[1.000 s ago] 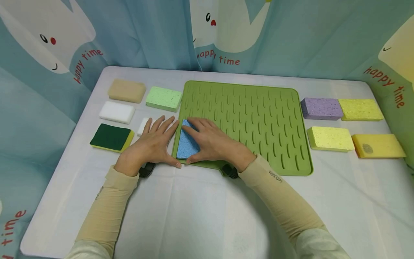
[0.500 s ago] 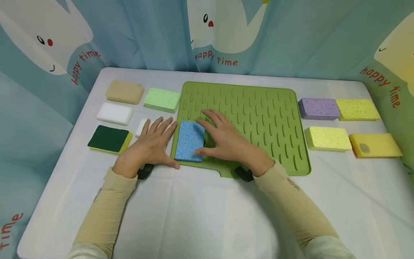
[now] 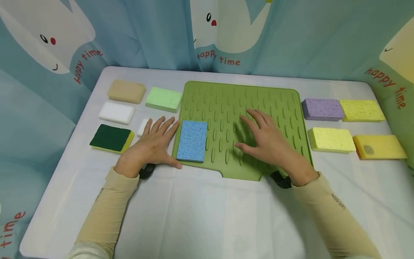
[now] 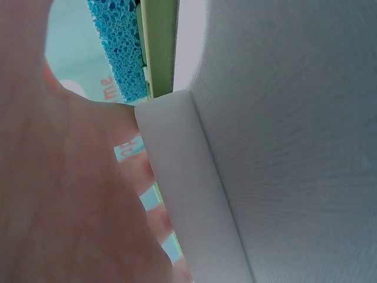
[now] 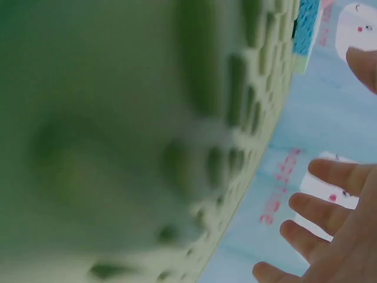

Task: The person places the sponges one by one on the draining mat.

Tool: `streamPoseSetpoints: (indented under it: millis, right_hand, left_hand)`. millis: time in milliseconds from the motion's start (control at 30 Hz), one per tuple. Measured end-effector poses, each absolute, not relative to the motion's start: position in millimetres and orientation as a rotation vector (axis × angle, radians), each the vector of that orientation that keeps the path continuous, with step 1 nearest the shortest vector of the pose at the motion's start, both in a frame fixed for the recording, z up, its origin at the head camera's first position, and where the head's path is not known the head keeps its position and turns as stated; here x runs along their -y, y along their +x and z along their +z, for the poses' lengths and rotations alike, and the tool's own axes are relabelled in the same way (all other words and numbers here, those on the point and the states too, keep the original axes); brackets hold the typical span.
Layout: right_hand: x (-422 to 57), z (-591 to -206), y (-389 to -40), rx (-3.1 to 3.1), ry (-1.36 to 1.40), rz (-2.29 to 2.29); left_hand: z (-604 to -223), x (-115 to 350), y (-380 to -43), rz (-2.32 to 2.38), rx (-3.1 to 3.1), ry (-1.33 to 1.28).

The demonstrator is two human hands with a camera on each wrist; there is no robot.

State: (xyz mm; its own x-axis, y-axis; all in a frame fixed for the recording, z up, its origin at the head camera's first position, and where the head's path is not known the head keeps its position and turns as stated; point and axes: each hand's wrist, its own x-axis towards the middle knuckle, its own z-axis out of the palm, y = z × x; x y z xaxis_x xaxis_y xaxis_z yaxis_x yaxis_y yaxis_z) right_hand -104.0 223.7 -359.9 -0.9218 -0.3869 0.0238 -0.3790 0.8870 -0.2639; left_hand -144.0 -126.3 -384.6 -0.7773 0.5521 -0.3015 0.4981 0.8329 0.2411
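Observation:
A blue sponge (image 3: 192,141) lies flat on the front left corner of the green ridged mat (image 3: 223,97). My left hand (image 3: 150,145), fingers straight and spread, rests beside the mat's left edge. It partly covers a small white sponge (image 3: 142,127); the left wrist view shows this white sponge (image 4: 182,183) standing low between the palm and the tabletop, with the fingers beyond it. My right hand (image 3: 270,144) is held over the mat's right half, its fingers loosely extended and nothing between them. In the right wrist view its fingers (image 5: 321,212) are spread apart above the ridges.
Left of the mat lie beige (image 3: 127,91), white (image 3: 116,112), light green (image 3: 163,99) and dark green-topped (image 3: 110,137) sponges. To the right are purple (image 3: 322,109) and several yellow sponges (image 3: 331,140). A printed curtain (image 3: 155,32) hangs behind the white table (image 3: 200,216).
My right hand has let go of the blue sponge and moved right across the mat, uncovering it. My left hand stays at the mat's left edge.

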Motion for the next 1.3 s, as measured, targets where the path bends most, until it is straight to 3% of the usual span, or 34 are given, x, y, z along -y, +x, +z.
streamPoseSetpoints:
  millis: [1000, 1300]
  right_hand:
    - [-350, -352, -64, -3.061, 0.261, -0.475]
    - [-376, -357, -61, -2.931, 0.402, -0.419]
  left_hand:
    - [-383, 123, -144, 0.214, -2.645, 0.782]
    - [-384, 124, -143, 0.212, -2.657, 0.780]
